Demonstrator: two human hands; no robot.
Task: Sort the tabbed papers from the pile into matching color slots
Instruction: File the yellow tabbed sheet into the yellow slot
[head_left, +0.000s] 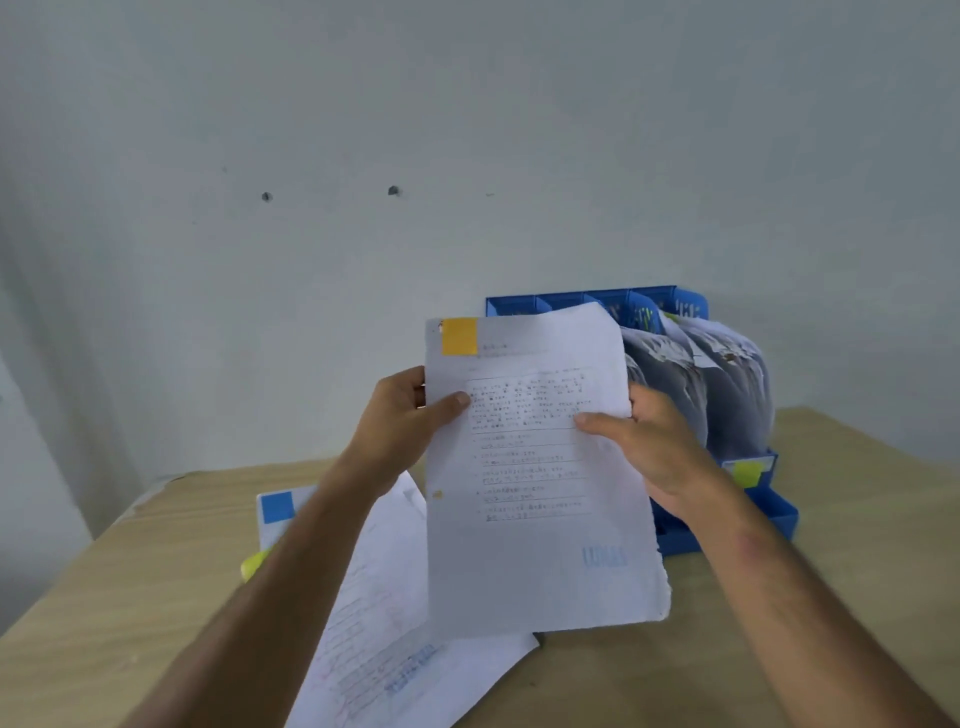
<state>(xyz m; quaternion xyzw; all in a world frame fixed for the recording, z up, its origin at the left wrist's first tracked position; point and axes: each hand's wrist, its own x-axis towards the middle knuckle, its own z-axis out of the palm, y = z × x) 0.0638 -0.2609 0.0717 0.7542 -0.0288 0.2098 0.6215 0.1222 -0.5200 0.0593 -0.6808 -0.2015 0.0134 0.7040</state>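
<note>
A white printed sheet with an orange-yellow square tab (540, 467) at its top left corner is held up above the light wooden table (831, 597), in front of the blue plastic slotted file rack (779, 512). The sheet is worn, its right and bottom edges ragged; it carries lines of small dark print and a faint blue stamp near the lower right. The print is too blurred to read.

The left hand (400, 415) has the sheet's left edge in its grip, thumb laid across the front, the other fingers hidden behind the paper. The right hand (649, 441) pinches the right edge, thumb on the front, fingers behind.

Under the left forearm lies the loose pile of white printed papers (405, 649) on the table, partly covered by the arm and the held sheet. A blue square tab (278, 506) shows on one sheet at the pile's far left, and a yellow-green tab (253, 564) peeks out beside the arm.

The rack stands against the pale wall (467, 130); curled papers (727, 384) droop out of its right-hand slots. A yellow-green label (748, 472) marks one front edge; the left slots are hidden behind the held sheet.
</note>
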